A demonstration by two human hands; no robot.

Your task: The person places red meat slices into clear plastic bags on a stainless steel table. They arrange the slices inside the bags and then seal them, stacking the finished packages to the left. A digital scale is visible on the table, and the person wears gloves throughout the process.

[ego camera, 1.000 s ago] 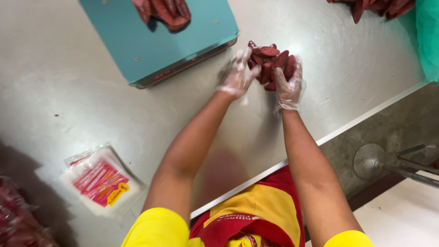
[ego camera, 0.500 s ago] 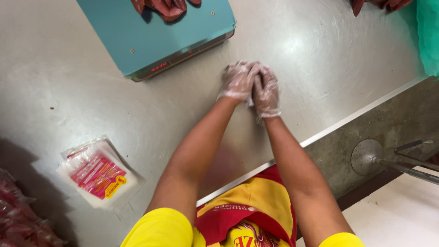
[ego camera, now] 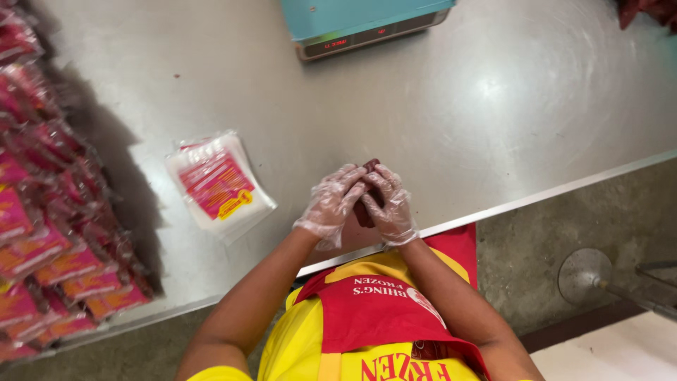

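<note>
Both hands wear clear plastic gloves and are cupped together over the near edge of a steel table [ego camera: 493, 106]. My left hand [ego camera: 330, 204] and my right hand [ego camera: 389, 204] press around a bunch of dark red sausages [ego camera: 369, 204]. Only the sausages' tips show between the fingers; the rest is hidden by the gloves.
A teal weighing scale [ego camera: 360, 21] with a red display stands at the table's far side. A stack of empty printed plastic bags [ego camera: 220, 187] lies left of my hands. Several filled pink packs [ego camera: 42, 226] are piled along the left. More red meat [ego camera: 652, 10] shows at the top right corner.
My hands have drawn the sausages from near the scale back toward my body, closing around them. The view has shifted, showing the pile of filled packs at the left.
</note>
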